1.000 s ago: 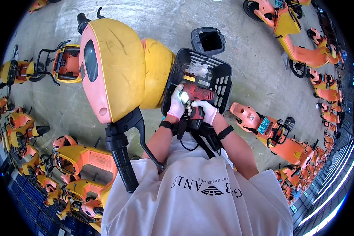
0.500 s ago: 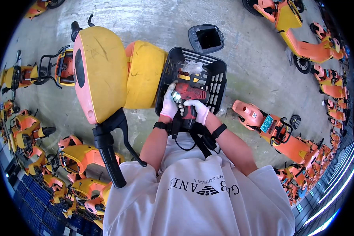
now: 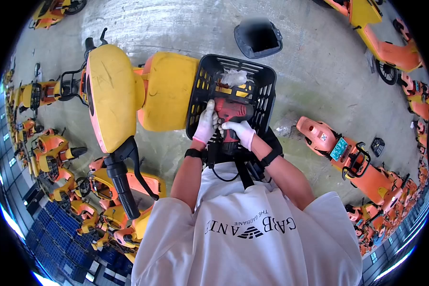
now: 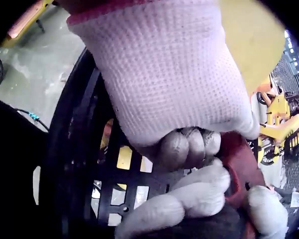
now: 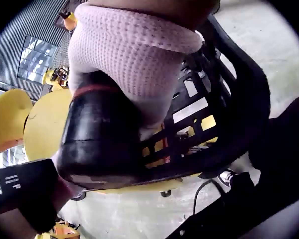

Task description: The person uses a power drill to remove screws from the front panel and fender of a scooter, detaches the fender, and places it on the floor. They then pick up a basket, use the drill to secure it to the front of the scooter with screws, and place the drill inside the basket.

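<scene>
We are gripping the red drill (image 3: 234, 111) by its handle with our right hand (image 3: 241, 133), fingers curling round it, while our left hand (image 3: 206, 123) is clasping its front end with bent fingers; we are holding it at the black basket's (image 3: 269, 102) mouth, beside the scooter's yellow front (image 3: 169, 90), a crumpled whitish wrapper (image 3: 234, 77) lying inside

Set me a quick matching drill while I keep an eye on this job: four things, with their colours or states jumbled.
1. power tool
2. basket
3. number plate
4. right hand

A. teal, on an orange scooter
B. gloved, gripping the power tool
C. red and black
D. all black, with slotted walls

Pairs: 1-C, 2-D, 3-A, 4-B
</scene>
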{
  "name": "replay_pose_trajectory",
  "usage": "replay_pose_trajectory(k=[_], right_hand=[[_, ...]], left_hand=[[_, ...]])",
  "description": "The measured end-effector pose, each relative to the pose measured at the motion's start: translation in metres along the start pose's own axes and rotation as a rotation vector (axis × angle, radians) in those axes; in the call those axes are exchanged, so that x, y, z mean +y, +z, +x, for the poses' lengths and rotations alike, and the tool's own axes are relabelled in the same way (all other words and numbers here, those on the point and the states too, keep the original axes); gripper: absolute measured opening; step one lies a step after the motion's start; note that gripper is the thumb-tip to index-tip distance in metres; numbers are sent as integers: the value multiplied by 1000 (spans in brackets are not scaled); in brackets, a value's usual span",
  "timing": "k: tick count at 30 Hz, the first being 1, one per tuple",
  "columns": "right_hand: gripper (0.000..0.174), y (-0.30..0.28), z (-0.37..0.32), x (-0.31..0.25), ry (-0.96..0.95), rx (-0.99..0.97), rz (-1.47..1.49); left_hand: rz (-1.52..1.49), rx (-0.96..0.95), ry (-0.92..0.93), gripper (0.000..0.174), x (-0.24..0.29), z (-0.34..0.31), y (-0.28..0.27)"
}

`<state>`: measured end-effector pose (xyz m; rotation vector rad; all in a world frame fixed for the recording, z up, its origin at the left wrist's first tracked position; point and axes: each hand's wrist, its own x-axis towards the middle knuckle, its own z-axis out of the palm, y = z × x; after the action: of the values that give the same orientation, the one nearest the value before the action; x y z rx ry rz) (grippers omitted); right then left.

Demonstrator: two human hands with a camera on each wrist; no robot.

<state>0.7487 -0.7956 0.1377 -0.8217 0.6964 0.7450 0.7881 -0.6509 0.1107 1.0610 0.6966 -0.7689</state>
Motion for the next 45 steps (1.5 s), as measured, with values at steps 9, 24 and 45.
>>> replay_pose_trajectory(k=[9, 24, 45], right_hand=[[35, -3, -3, 3, -14, -133, 219], [20, -1, 4, 1, 35, -85, 209], [12, -3, 18, 18, 40, -85, 222]], left_hand=[[113, 90, -5, 42, 22, -17, 24], [152, 149, -94, 57, 3, 5, -8], [169, 210, -24, 48, 14, -18, 24]])
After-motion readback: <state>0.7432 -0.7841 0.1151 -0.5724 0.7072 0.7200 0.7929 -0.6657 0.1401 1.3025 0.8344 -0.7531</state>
